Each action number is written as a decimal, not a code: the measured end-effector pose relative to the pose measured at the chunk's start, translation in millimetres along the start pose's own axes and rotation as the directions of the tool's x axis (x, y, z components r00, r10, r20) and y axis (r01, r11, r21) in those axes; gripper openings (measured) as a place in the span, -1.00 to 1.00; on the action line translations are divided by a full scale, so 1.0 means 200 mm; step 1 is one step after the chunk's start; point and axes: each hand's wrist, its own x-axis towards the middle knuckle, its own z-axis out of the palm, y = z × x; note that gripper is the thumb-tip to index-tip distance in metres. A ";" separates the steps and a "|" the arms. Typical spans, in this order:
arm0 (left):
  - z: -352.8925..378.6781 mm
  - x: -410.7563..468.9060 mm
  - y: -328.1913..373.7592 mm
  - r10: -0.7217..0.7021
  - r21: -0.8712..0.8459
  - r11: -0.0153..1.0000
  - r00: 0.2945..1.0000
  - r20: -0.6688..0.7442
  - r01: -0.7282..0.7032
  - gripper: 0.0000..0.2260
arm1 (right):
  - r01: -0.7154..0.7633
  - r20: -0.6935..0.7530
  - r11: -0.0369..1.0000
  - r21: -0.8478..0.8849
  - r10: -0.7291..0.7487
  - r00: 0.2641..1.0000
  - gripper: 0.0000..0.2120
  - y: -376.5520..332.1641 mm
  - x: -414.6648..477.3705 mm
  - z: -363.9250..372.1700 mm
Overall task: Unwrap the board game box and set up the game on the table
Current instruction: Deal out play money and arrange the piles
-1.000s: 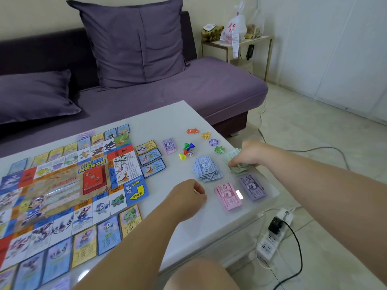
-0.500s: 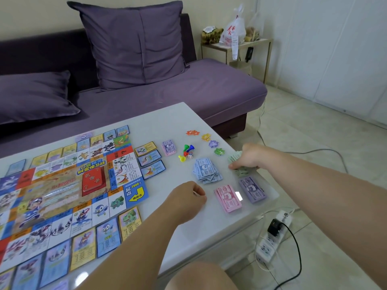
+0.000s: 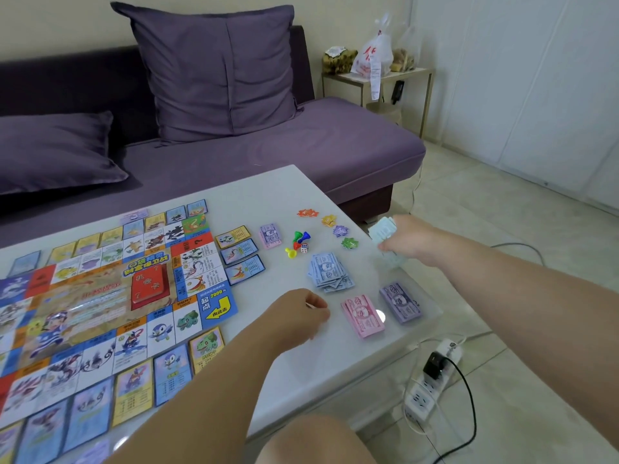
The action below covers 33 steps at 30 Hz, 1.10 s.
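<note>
The right hand's (image 3: 407,241) grip is clutching green play money (image 3: 383,229); the left hand's (image 3: 298,313) grip is lying clenched, empty. It should be laying the money flat on the bench (image 3: 251,195), near the blue pile (image 3: 330,271).

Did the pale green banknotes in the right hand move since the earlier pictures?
Yes. The right hand has lifted the pale green banknotes up off the table; they were nearer than the green star token, now level with it.

The left hand (image 3: 301,316) and the right hand (image 3: 407,241) are both bare, fingers and wrists uncovered; each forearm is bare as far up as the view reaches, the right hand slightly blurred; a bare knee (image 3: 311,440) shows below the table's (image 3: 254,195) near edge.
</note>
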 end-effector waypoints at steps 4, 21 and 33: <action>-0.07 -0.10 0.02 -0.013 -0.422 0.906 1.000 -0.010 0.007 -0.78 | 0.031 0.197 0.923 0.384 -0.115 0.974 -0.75 -0.19 -0.16 -0.04; -0.35 -0.79 -0.06 0.035 -0.981 0.155 0.993 -0.114 -0.119 -0.80 | 0.830 0.283 0.535 -0.158 -0.781 0.557 -0.04 -0.70 -1.11 0.29; -0.49 -1.18 -0.27 0.113 -0.930 0.341 0.988 -0.106 -0.139 -0.83 | 0.923 0.321 0.385 0.025 -0.877 0.357 -0.47 -0.91 -1.32 0.44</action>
